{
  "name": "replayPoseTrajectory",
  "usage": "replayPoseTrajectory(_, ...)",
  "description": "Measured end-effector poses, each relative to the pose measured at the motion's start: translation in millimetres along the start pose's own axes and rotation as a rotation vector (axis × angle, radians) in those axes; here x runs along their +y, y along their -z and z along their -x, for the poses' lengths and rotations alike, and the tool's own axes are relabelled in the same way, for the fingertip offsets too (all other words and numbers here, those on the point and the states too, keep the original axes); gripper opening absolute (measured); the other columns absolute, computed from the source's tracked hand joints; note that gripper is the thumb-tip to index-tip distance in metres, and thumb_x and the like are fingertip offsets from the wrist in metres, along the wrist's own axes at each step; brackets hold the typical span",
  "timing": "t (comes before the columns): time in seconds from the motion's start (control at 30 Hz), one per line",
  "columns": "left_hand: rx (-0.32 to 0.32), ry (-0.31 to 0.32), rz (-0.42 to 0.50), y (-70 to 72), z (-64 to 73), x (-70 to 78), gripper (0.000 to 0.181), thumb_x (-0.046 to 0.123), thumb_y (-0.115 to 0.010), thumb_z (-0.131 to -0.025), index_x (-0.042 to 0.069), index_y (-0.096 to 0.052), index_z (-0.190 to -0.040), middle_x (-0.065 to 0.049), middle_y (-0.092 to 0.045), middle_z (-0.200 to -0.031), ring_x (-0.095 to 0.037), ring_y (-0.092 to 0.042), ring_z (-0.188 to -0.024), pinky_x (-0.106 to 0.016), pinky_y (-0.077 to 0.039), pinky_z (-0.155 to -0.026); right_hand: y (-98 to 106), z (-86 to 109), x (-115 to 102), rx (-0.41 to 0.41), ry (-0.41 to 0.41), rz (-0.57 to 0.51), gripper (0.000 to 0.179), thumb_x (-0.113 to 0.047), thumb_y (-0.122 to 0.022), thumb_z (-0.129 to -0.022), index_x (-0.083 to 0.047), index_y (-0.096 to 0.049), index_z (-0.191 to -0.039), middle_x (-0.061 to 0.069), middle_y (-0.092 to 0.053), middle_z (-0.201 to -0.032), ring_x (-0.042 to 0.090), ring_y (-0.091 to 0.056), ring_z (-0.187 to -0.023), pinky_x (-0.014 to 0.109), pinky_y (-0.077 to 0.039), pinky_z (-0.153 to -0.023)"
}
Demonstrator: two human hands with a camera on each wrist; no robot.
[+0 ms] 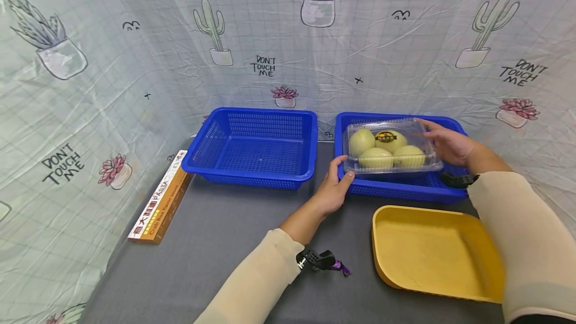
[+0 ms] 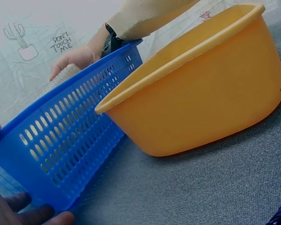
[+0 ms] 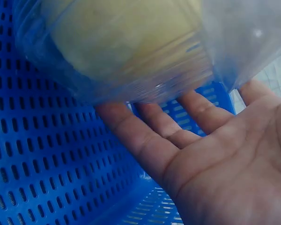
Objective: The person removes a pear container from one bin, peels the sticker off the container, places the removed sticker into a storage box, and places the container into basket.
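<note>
Right hand at the right end of the clear box, fingers mostly straight and apart, tips under its edge, palm turned up in the right wrist view. Left hand at the near left corner of the right basket, thumb and fingers spread, fingertips by the box's left end; cannot tell if they press on the box or just the rim.

Box sits tilted over the right basket, right end off the basket floor. Four pale yellow-green fruits inside, dark and yellow sticker on the lid.

Left basket, also blue, beside the right one with a gap between. Yellow tub in front of the right basket, partly behind the right sleeve. Pasta box lies at the left edge of the grey table, near the left basket. Cactus-print sheet behind.
</note>
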State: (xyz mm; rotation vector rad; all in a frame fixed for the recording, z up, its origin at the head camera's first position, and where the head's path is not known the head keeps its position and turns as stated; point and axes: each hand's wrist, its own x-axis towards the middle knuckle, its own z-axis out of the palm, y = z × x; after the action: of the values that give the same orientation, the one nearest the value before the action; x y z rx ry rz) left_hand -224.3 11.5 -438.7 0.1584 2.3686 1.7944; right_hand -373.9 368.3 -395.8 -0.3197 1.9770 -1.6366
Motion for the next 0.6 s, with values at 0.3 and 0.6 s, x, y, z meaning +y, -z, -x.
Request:
replayPoseTrajectory(0.3,0.003,0.0,-0.011,-2.2,-1.4,-0.5,0.052,0.044,-0.051,-0.113,0.039,-0.033,-0.162,-0.018,-0.04,-0.165,-0.035,-0.04,-0.151,-0.059,-0.031,-0.122,2.6,3.1,-2.9,0.068,-0.031,0.118,0.073,-0.038,-0.037,-0.115,-0.027,0.006,-0.173,0.021,0.011,-0.176,0.046,-0.004,-0.157,0.059,-0.041,-0.11)
replayPoseTrajectory(0.6,0.014,-0.011,-0.021,2.0,-1.5,-1.2,0.053,0.045,-0.052,-0.112,0.038,-0.035,-0.162,-0.015,-0.038,-0.168,-0.035,-0.039,-0.152,-0.058,-0.031,-0.123,-0.7,-2.8,-4.8,0.122,-0.03,0.139,0.077,-0.04,-0.034,-0.113,-0.014,0.009,-0.171,0.013,0.031,-0.172,0.041,0.03,-0.155,0.078,0.009,-0.117)
